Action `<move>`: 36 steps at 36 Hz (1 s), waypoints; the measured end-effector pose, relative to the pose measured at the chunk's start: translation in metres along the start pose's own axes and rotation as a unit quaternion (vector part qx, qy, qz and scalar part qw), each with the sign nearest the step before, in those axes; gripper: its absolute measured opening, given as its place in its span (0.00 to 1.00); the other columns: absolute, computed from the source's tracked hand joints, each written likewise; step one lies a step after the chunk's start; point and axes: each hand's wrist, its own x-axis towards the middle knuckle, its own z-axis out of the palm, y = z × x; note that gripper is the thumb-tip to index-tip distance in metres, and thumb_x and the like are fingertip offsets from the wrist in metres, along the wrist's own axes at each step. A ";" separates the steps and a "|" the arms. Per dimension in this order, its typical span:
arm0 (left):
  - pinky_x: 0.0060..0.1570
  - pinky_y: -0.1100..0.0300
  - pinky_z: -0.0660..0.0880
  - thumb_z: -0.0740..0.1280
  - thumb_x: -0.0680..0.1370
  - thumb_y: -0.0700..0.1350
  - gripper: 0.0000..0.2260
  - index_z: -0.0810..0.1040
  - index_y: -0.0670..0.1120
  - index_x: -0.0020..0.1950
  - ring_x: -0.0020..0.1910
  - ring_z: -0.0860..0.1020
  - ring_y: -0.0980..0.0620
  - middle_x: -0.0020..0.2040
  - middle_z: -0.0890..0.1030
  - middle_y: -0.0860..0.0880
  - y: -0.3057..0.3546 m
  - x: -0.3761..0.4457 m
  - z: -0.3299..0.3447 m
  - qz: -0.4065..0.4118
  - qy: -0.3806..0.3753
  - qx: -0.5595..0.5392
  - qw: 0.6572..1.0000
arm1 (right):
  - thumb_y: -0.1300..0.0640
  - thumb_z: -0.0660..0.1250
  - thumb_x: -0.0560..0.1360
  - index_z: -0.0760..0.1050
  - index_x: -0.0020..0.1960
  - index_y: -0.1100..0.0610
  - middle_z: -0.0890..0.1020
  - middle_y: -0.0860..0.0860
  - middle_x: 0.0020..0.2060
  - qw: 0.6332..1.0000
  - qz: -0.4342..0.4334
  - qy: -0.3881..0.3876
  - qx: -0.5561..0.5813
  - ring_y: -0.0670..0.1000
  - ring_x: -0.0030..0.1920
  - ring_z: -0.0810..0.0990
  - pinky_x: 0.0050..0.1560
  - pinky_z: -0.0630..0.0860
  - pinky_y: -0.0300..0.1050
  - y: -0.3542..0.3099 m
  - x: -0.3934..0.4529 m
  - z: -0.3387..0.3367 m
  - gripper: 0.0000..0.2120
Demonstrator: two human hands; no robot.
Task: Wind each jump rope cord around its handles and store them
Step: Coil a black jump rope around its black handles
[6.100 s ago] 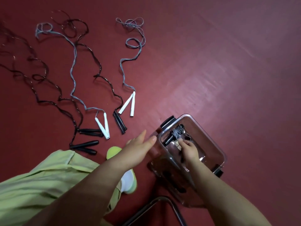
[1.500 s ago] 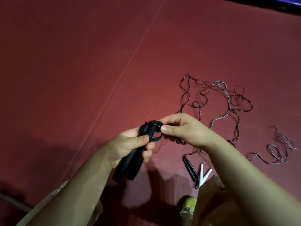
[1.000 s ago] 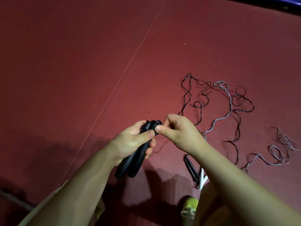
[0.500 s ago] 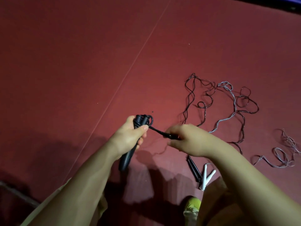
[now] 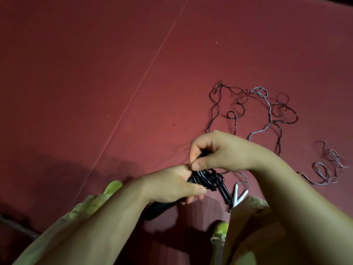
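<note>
Gripping 2 black handles [image 5: 164, 206], left hand [image 5: 172, 185] clenches; right hand [image 5: 219, 152] pinches their cord [image 5: 207, 179]; 2 white handles [image 5: 238, 197] lie nearby.

The floor [image 5: 95, 73] is dark red with one thin pale line running across it. The handles [image 5: 162, 207] gripped in the hands are black, wound with black cord [image 5: 210, 180]. Right of them lie white handles [image 5: 237, 196]; beyond, black cords [image 5: 214, 108] and a grey, perhaps bluish cord [image 5: 267, 104]. The trousers [image 5: 91, 205] and shoe [image 5: 219, 231] are yellow-green.
</note>
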 end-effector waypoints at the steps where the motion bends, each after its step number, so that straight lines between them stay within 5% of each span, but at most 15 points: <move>1: 0.36 0.59 0.71 0.67 0.68 0.49 0.07 0.76 0.46 0.39 0.31 0.73 0.56 0.34 0.76 0.47 0.003 -0.001 0.000 0.012 -0.009 -0.012 1.000 | 0.61 0.73 0.70 0.78 0.39 0.51 0.80 0.43 0.31 0.999 -0.005 0.002 0.051 0.43 0.33 0.76 0.37 0.72 0.37 0.001 0.001 0.001 0.08; 7: 0.35 0.60 0.72 0.67 0.69 0.50 0.15 0.74 0.40 0.47 0.32 0.73 0.54 0.37 0.77 0.49 0.011 -0.009 -0.001 0.084 -0.045 -0.096 0.991 | 0.50 0.73 0.63 0.77 0.31 0.49 0.73 0.49 0.28 0.978 -0.008 0.023 0.205 0.45 0.28 0.70 0.30 0.66 0.37 0.013 0.010 0.005 0.06; 12: 0.31 0.62 0.72 0.68 0.67 0.47 0.21 0.68 0.38 0.54 0.28 0.73 0.54 0.36 0.78 0.49 0.007 -0.010 -0.008 0.094 0.003 -0.250 0.963 | 0.50 0.66 0.71 0.76 0.33 0.55 0.75 0.50 0.27 0.954 0.012 0.123 0.275 0.48 0.27 0.71 0.28 0.68 0.37 0.016 0.015 0.012 0.12; 15: 0.30 0.61 0.72 0.69 0.69 0.45 0.18 0.69 0.40 0.54 0.28 0.72 0.54 0.35 0.78 0.50 0.005 -0.010 -0.019 0.083 0.066 -0.277 0.955 | 0.45 0.59 0.76 0.82 0.41 0.53 0.79 0.50 0.33 0.965 0.002 0.143 0.218 0.50 0.36 0.74 0.37 0.70 0.43 0.015 0.015 0.012 0.16; 18: 0.30 0.61 0.71 0.64 0.71 0.43 0.13 0.72 0.41 0.54 0.28 0.73 0.54 0.35 0.78 0.50 0.005 -0.011 -0.024 0.067 0.112 -0.257 0.958 | 0.49 0.57 0.77 0.81 0.49 0.50 0.79 0.44 0.34 0.982 -0.017 0.130 0.134 0.41 0.36 0.73 0.37 0.69 0.37 0.010 0.014 0.014 0.13; 21: 0.30 0.60 0.72 0.65 0.74 0.43 0.15 0.71 0.43 0.59 0.29 0.74 0.54 0.36 0.79 0.49 0.007 -0.012 -0.026 0.057 0.136 -0.229 0.962 | 0.52 0.58 0.78 0.80 0.51 0.57 0.78 0.51 0.38 0.989 -0.025 0.118 0.086 0.42 0.38 0.73 0.37 0.69 0.35 0.010 0.016 0.017 0.14; 24: 0.30 0.61 0.72 0.65 0.77 0.39 0.33 0.52 0.50 0.77 0.29 0.75 0.53 0.34 0.81 0.48 0.008 -0.012 -0.028 0.043 0.174 -0.247 0.952 | 0.54 0.58 0.80 0.78 0.53 0.63 0.78 0.46 0.33 0.988 -0.032 0.115 0.098 0.40 0.35 0.74 0.37 0.68 0.30 0.011 0.016 0.018 0.15; 27: 0.31 0.61 0.73 0.66 0.69 0.43 0.44 0.43 0.53 0.78 0.29 0.75 0.53 0.33 0.81 0.48 0.008 -0.015 -0.028 0.054 0.164 -0.264 0.949 | 0.55 0.58 0.80 0.77 0.51 0.61 0.76 0.46 0.30 0.984 -0.037 0.118 0.127 0.38 0.30 0.72 0.29 0.66 0.28 0.011 0.017 0.020 0.12; 33: 0.31 0.59 0.75 0.70 0.68 0.40 0.45 0.47 0.50 0.78 0.32 0.77 0.51 0.38 0.82 0.44 0.001 -0.010 -0.031 0.053 0.161 -0.313 0.934 | 0.47 0.58 0.77 0.73 0.38 0.50 0.74 0.54 0.31 0.980 -0.009 0.144 0.140 0.45 0.26 0.66 0.27 0.63 0.35 0.016 0.025 0.028 0.13; 36: 0.32 0.58 0.77 0.72 0.65 0.43 0.41 0.58 0.45 0.75 0.36 0.80 0.49 0.44 0.83 0.41 -0.001 -0.012 -0.036 0.048 0.120 -0.344 0.930 | 0.46 0.58 0.78 0.73 0.38 0.52 0.71 0.52 0.28 0.972 0.006 0.177 0.157 0.47 0.26 0.64 0.26 0.61 0.38 0.016 0.024 0.025 0.14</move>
